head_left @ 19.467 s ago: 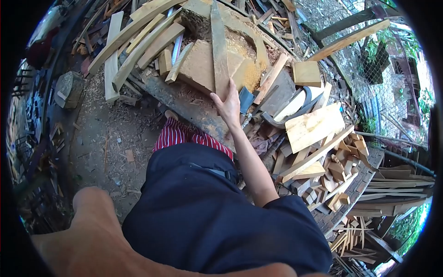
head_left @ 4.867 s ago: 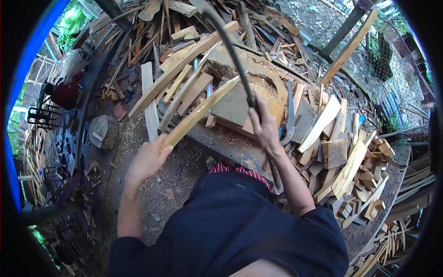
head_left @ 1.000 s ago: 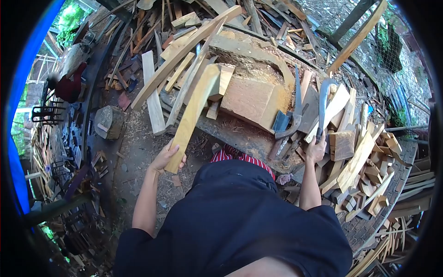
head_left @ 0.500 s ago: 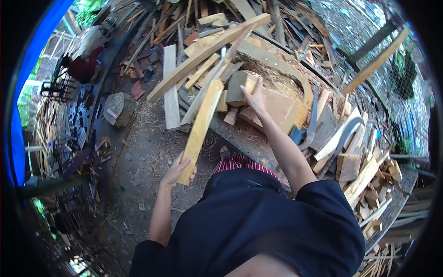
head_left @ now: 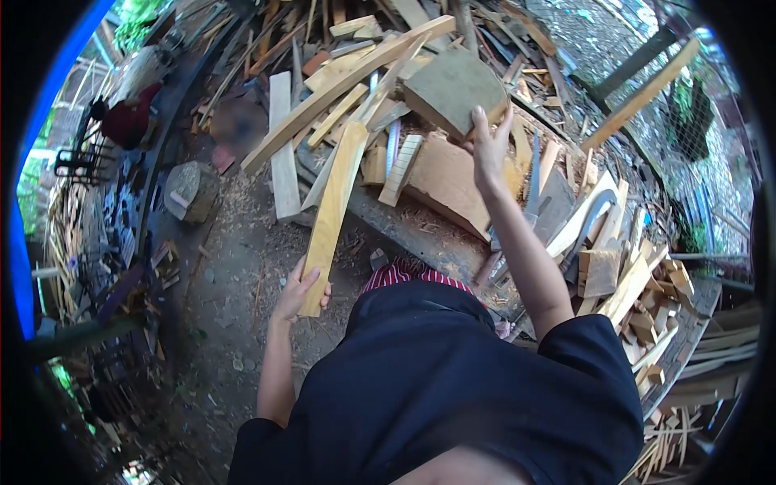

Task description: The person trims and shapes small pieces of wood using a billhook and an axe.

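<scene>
My left hand point(head_left: 301, 291) is closed round the lower end of a long yellowish wooden plank point(head_left: 333, 218), which slants up toward the bench. In my right hand point(head_left: 489, 149) is a thick wooden block point(head_left: 453, 89), gripped at its right edge, tilted so its broad grey-green face shows. Below that block, a larger brown wood block point(head_left: 444, 186) lies on the bench. A short wood strip with marks across it point(head_left: 400, 170) leans beside it, near a pale blue ruler-like strip point(head_left: 394, 145).
A long beam point(head_left: 347, 93) and a pale board point(head_left: 283, 145) cross the left of the bench. Toward the right lie a saw-like blade point(head_left: 533, 178), a dark curved tool point(head_left: 594, 214) and several offcuts point(head_left: 643, 327). A cut stump point(head_left: 191, 192) stands on the ground; a person point(head_left: 129, 120) is beyond.
My right hand has lifted the wooden block up and to the right and tipped it, uncovering the marked strip. The plank in my left hand has barely moved.
</scene>
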